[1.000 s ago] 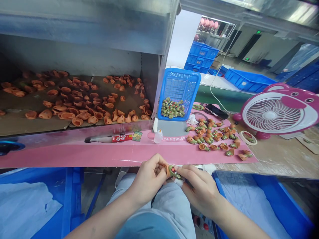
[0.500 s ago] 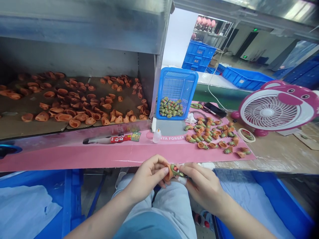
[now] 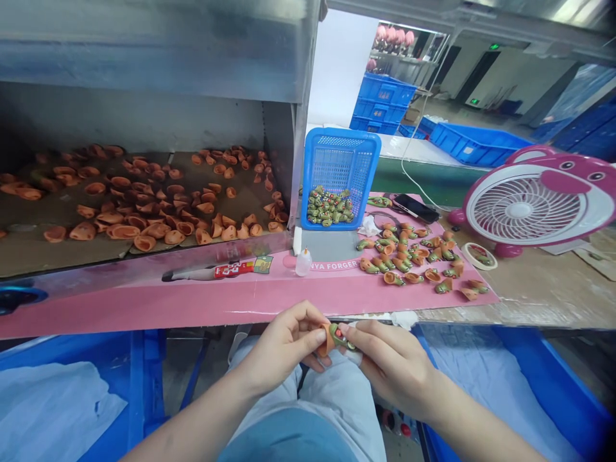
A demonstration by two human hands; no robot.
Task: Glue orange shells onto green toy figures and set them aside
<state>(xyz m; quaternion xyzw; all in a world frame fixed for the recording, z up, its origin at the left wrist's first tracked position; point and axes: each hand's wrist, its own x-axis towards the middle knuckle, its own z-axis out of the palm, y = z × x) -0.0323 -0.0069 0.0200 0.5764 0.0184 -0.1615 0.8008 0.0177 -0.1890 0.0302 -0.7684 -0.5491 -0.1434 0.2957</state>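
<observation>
Above my lap, my left hand (image 3: 296,340) pinches an orange hollow cap-like piece (image 3: 326,341) between thumb and fingers. My right hand (image 3: 389,353) grips a small green figure piece (image 3: 339,335) with red and white details. The two pieces meet between my hands, the green one against the orange one's opening; how deep it sits is hidden by my fingers. On the pink mat (image 3: 260,298) lie several joined orange-and-green pieces (image 3: 402,262). A blue basket (image 3: 308,154) behind the mat holds loose green pieces (image 3: 330,206).
Many orange pieces (image 3: 120,215) lie on cardboard inside the metal-framed box at left. A small translucent bottle (image 3: 303,263) stands on the mat. At right are a pink fan (image 3: 524,208), a phone (image 3: 416,208) and a tape roll (image 3: 479,256). Blue bins (image 3: 144,378) flank my legs.
Both hands stay over my lap, still holding the orange and green pieces together. My right fingers have shifted slightly on the green piece. The camera view has moved a little.
</observation>
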